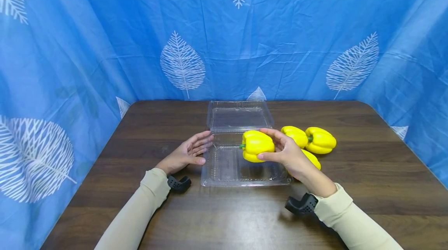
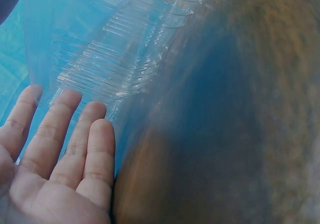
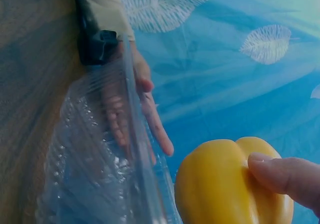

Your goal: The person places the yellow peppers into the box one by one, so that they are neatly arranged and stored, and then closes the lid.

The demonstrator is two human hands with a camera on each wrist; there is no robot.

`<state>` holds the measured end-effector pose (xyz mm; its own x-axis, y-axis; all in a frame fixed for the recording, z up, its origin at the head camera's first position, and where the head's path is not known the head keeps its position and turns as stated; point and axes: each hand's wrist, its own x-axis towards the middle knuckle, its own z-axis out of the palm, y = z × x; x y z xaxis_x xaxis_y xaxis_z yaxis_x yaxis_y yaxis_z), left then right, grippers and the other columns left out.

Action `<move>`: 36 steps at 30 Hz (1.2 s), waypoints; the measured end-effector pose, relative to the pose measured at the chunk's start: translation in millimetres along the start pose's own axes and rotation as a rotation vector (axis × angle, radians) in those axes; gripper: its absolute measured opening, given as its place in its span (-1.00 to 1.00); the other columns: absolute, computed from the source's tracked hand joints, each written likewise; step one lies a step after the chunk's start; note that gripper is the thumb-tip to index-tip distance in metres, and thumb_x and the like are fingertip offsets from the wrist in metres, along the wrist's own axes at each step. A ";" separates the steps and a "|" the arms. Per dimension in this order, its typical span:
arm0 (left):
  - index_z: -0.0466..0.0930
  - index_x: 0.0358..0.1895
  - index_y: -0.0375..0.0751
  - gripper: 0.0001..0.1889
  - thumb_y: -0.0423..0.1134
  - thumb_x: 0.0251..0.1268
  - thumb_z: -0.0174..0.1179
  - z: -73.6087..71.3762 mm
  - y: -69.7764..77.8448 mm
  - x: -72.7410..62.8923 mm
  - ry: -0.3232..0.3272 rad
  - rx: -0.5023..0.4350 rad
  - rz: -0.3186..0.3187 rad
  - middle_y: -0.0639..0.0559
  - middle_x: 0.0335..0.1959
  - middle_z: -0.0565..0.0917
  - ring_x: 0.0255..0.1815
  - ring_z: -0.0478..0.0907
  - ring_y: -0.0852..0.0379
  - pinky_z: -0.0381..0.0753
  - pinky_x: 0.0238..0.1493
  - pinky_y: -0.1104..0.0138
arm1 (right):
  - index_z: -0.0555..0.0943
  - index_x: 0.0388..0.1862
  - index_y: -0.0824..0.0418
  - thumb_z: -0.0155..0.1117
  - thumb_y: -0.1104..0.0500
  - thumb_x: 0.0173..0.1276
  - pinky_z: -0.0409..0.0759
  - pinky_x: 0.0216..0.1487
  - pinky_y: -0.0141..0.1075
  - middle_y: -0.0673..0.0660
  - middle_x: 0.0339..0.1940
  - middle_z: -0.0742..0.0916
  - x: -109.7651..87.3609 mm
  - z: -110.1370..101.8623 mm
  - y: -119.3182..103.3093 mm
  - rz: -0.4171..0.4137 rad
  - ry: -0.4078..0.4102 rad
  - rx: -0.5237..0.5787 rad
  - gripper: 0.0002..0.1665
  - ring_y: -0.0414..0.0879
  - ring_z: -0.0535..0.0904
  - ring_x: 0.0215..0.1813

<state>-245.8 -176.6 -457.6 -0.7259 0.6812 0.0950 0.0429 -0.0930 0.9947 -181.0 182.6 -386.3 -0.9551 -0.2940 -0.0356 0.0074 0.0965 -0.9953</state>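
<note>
My right hand (image 1: 287, 155) grips a yellow bell pepper (image 1: 255, 144) between thumb and fingers, above a clear plastic clamshell container (image 1: 224, 176). The pepper's green stem points left in the head view; in the right wrist view my thumb presses the pepper's side (image 3: 220, 184). The container lies unfolded, its lid (image 1: 239, 116) flipped back on the far side. My left hand (image 1: 189, 152) is at the container's left side with fingers extended, fingertips right at the clear wall (image 2: 100, 59) in the left wrist view. Nothing lies in the left palm.
To the right of the container several more yellow bell peppers (image 1: 321, 140) sit in a cluster on the brown wooden table (image 1: 357, 180), one partly hidden behind my right hand. A blue curtain (image 1: 280, 48) with white leaf prints hangs along the table's far edge and both sides.
</note>
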 end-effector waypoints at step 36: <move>0.01 0.75 -0.30 0.07 -0.17 0.35 0.55 2.3 -0.4 -0.4 0.063 0.045 -0.037 -0.28 0.75 0.15 0.74 0.11 -0.29 0.35 0.59 0.29 | 0.32 0.62 0.44 0.56 0.37 0.27 0.66 0.21 -0.25 0.43 0.51 0.49 18.1 42.6 20.8 0.000 -0.106 -0.126 -0.02 0.19 0.51 0.29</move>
<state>-243.9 -175.1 -457.9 -0.7693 0.6363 0.0573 0.0450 -0.0355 0.9984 -185.5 138.8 -411.5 -0.9184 -0.3923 -0.0516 -0.0362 0.2132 -0.9763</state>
